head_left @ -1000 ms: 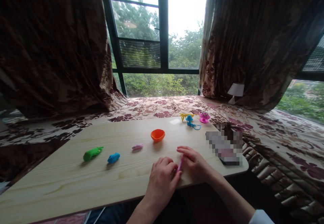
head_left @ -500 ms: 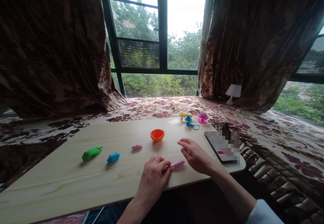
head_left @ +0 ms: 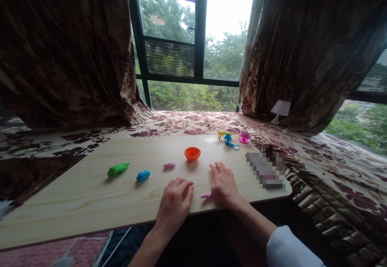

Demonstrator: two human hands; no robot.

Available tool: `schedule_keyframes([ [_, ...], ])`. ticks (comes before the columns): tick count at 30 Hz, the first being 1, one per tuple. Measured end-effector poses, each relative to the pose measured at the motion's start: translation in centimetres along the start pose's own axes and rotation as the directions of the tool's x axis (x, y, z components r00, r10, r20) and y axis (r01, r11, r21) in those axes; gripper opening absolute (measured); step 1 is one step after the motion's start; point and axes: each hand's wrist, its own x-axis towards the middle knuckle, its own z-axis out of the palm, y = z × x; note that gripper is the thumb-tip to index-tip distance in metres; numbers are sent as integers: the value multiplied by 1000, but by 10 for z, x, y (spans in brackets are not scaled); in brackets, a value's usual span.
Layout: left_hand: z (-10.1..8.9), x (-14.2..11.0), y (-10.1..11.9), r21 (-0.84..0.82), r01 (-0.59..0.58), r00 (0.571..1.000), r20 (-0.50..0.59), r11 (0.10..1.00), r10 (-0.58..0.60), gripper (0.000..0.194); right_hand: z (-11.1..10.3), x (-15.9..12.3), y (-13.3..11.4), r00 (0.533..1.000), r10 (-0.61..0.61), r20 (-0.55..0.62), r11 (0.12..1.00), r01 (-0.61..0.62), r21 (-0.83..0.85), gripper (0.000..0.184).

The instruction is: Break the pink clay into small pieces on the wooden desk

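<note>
A thin pink stick point(head_left: 206, 195), like a roll of modelling clay, lies near the table's front edge, its right part hidden under my right hand point(head_left: 223, 184). That hand is laid flat over it, palm down with fingers stretched forward. Just left of the stick and apart from it is my left hand point(head_left: 175, 199), its fingers curled in and thumb against the index finger, with nothing visible in them. Beyond the hands sit an orange bowl-shaped piece point(head_left: 192, 154) and a small pale pink piece point(head_left: 169, 165). Farther left are a blue lump point(head_left: 143, 175) and a green lump point(head_left: 118, 170).
At the table's back right stand a blue mushroom-like piece point(head_left: 227, 138), a yellow branching piece point(head_left: 223, 134) and a magenta piece point(head_left: 244, 137). A flat, pixelated device point(head_left: 263, 169) lies at the right edge. A small lamp point(head_left: 280, 108) stands beyond, by the curtain.
My left hand has let go of the pink stick and drawn slightly left. My right hand has come down onto the stick, covering its right part. The view has shifted a little.
</note>
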Motion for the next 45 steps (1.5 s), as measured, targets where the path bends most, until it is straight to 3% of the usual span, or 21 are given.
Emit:
schedule_keyframes([
  [8,-1,-2,0,2,3,998,-66,1000,-3,24,4,59,-9,988,152,0,988,-152,-32,50],
  [10,-1,-3,0,8,2,997,-75,1000,-1,25,3,56,-10,989,149,-12,988,-150,-37,50],
  [15,-1,-5,0,11,4,996,-86,1000,-3,26,-1,10,-6,996,82,-22,995,-83,-58,49],
  [18,0,-6,1,7,4,996,-88,1000,-4,26,-2,-1,-2,998,60,-5,996,-60,-69,48],
  [27,0,-4,-1,12,4,996,-84,1000,-3,27,5,66,-8,988,151,-25,987,-152,-58,50],
  [30,-1,-4,-1,8,5,996,-87,1000,-4,27,2,57,-10,990,133,-40,989,-135,-63,50],
  [35,0,-4,0,-5,15,995,-100,1000,-15,27,-6,8,-3,996,87,-24,993,-89,-82,51],
  [38,2,-4,1,-12,14,995,-96,1000,-15,27,-9,-5,2,997,74,-14,994,-75,-82,50],
  [41,2,-4,1,-14,14,996,-83,1000,-15,27,-4,10,3,996,90,-23,994,-91,-63,50],
  [45,1,-4,0,-13,23,998,-60,1000,-23,27,5,49,0,990,132,-48,991,-132,-9,50],
])
